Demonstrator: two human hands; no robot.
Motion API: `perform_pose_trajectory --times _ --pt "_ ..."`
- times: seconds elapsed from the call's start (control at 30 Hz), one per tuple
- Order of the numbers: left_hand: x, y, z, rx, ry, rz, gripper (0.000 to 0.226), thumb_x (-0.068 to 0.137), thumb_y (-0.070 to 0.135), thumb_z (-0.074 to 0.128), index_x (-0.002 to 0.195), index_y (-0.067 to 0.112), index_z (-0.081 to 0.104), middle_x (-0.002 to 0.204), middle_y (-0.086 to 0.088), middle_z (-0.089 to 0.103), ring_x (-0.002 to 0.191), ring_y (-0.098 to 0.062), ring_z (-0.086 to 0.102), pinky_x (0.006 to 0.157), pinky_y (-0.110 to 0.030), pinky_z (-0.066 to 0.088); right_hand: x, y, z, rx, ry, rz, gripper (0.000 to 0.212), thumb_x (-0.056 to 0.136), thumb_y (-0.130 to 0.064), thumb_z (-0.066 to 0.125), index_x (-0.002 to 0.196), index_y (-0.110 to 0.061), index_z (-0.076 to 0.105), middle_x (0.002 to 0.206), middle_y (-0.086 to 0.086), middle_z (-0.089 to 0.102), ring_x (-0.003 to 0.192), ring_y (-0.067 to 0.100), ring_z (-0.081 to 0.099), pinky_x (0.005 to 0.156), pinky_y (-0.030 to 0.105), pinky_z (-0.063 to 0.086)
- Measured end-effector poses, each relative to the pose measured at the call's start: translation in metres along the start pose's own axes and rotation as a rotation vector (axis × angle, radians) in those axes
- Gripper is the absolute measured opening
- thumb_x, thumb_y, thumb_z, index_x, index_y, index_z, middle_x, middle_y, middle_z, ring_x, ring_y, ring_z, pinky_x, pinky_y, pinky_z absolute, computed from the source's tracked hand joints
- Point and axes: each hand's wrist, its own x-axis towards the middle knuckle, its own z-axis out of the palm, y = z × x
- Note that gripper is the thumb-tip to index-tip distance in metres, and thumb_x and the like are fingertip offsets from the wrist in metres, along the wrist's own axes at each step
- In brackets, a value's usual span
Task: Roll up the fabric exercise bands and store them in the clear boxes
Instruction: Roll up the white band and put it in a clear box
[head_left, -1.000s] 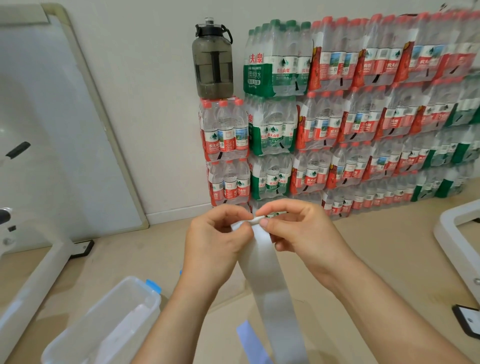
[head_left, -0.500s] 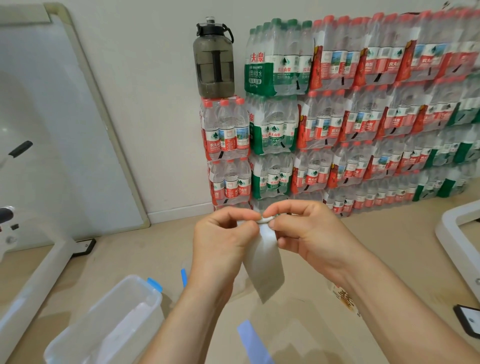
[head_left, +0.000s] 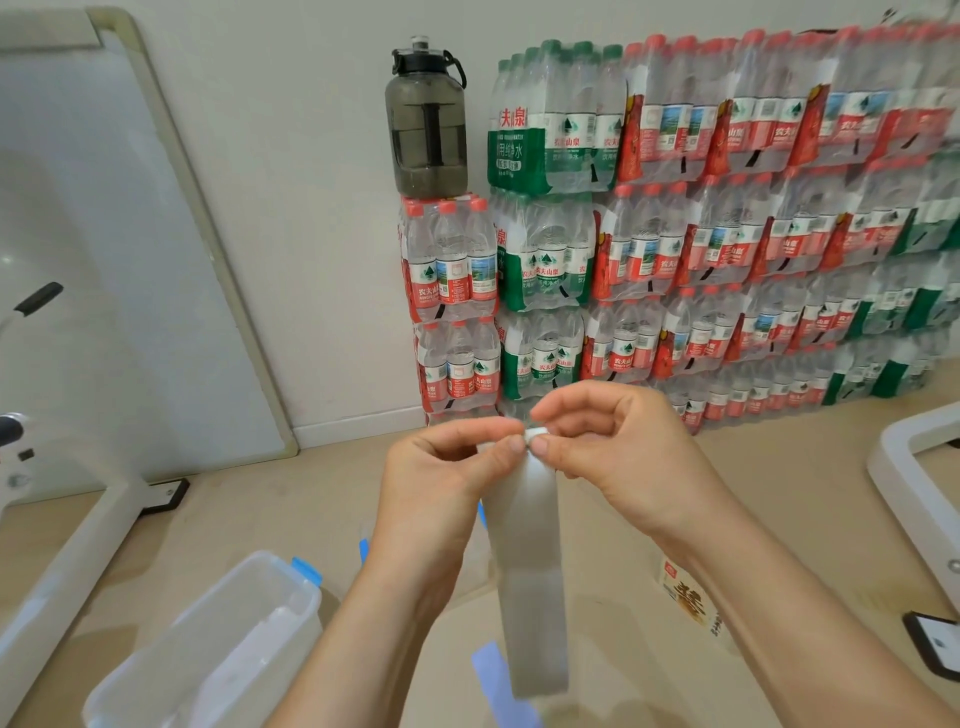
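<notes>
Stacked shrink-wrapped water-bottle packs (head_left: 727, 234) line the wall. One clear box (head_left: 291, 597) sits at lower left. Two hands, the left hand (head_left: 441, 478) and right hand (head_left: 618, 452), pinch the rolled top of one pale grey band (head_left: 530, 571), whose tail hangs between the forearms. One dark jug (head_left: 427, 119) tops the packs.

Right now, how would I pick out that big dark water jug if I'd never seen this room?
Find the water-bottle packs stacked along the back wall. Its leftmost column, red-capped and shorter than the rest, carries the water jug on top. It alone is smoky grey with a black lid, far larger than any bottle nearby.
</notes>
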Motion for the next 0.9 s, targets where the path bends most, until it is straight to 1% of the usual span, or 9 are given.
perform_pose_trajectory --times 0.1,0.17,0.27,0.37,0.5,0.63,0.73,0.83,0.9 --pt "0.003 -0.001 -0.001 -0.026 0.029 -0.014 0.020 0.071 -0.007 0.074 0.073 0.012 0.076 0.072 -0.009 0.071 0.073 -0.025 0.064 0.075 -0.038 0.051 -0.001 0.000 0.002 -0.019 0.021 0.024 0.013 0.076 -0.002 0.075 0.080 -0.015 0.072 0.071 0.000 0.069 0.057 0.004 0.059 0.053 0.014 0.046" --pt "0.003 -0.002 0.000 -0.025 0.040 -0.010 0.022 0.070 -0.010 0.073 0.072 0.013 0.075 0.071 -0.008 0.072 0.073 -0.026 0.064 0.074 -0.039 0.050 -0.002 0.000 0.003 0.032 0.003 0.086 0.010 0.080 -0.001 0.072 0.083 -0.011 0.071 0.074 0.004 0.068 0.059 0.007 0.058 0.050 0.017 0.047" --pt "0.002 -0.004 0.001 -0.005 0.033 -0.008 0.024 0.069 -0.010 0.074 0.072 0.014 0.075 0.071 -0.006 0.072 0.073 -0.024 0.064 0.073 -0.037 0.051 -0.002 0.000 0.004 0.211 -0.035 0.172 0.011 0.081 0.006 0.067 0.085 -0.005 0.069 0.076 0.009 0.066 0.063 0.010 0.063 0.055 0.022 0.055" --pt "0.002 -0.003 -0.001 0.017 0.013 -0.019 0.018 0.071 -0.004 0.075 0.076 0.014 0.075 0.076 -0.009 0.073 0.076 -0.023 0.067 0.079 -0.040 0.053 -0.002 0.002 0.004 0.268 0.007 0.158 0.015 0.079 0.012 0.065 0.083 -0.002 0.068 0.075 0.013 0.068 0.064 0.015 0.065 0.066 0.024 0.060" --pt "0.001 0.000 -0.004 0.113 -0.050 -0.026 0.006 0.078 0.011 0.074 0.082 0.012 0.076 0.081 -0.009 0.076 0.076 -0.020 0.071 0.083 -0.043 0.057 0.001 0.002 0.005 0.202 0.080 0.106 0.021 0.076 0.010 0.069 0.081 -0.010 0.073 0.077 0.012 0.074 0.069 0.015 0.070 0.070 0.023 0.059" --pt "0.001 -0.002 -0.005 0.141 -0.040 0.000 0.013 0.076 0.010 0.075 0.089 0.011 0.077 0.085 -0.009 0.076 0.082 -0.023 0.072 0.083 -0.038 0.057 0.001 0.003 0.006 0.147 0.098 0.065 0.025 0.077 0.005 0.071 0.088 -0.017 0.075 0.082 0.006 0.077 0.079 0.016 0.072 0.076 0.024 0.058" --pt "0.002 -0.003 -0.005 0.171 0.002 0.015 0.017 0.074 0.008 0.077 0.090 0.012 0.077 0.085 -0.007 0.076 0.084 -0.022 0.071 0.083 -0.035 0.057 0.001 0.003 0.010 0.224 0.121 0.071 0.025 0.077 0.007 0.071 0.090 -0.014 0.074 0.080 0.005 0.076 0.072 0.012 0.072 0.068 0.020 0.058" --pt "0.003 -0.003 -0.004 0.190 0.035 0.022 0.015 0.075 0.006 0.077 0.088 0.013 0.077 0.081 -0.006 0.076 0.078 -0.018 0.071 0.080 -0.036 0.057 0.001 0.004 0.012 0.270 0.180 0.087 0.016 0.074 0.008 0.073 0.084 -0.006 0.072 0.071 0.008 0.074 0.063 0.012 0.070 0.061 0.020 0.057" --pt "0.004 -0.004 -0.004 0.232 0.027 0.021 0.013 0.078 0.008 0.075 0.089 0.014 0.077 0.080 -0.004 0.077 0.079 -0.019 0.072 0.080 -0.037 0.058 0.000 0.006 0.014 0.247 0.205 0.090 0.013 0.074 0.006 0.074 0.078 -0.007 0.074 0.069 0.007 0.074 0.063 0.012 0.070 0.062 0.020 0.057"
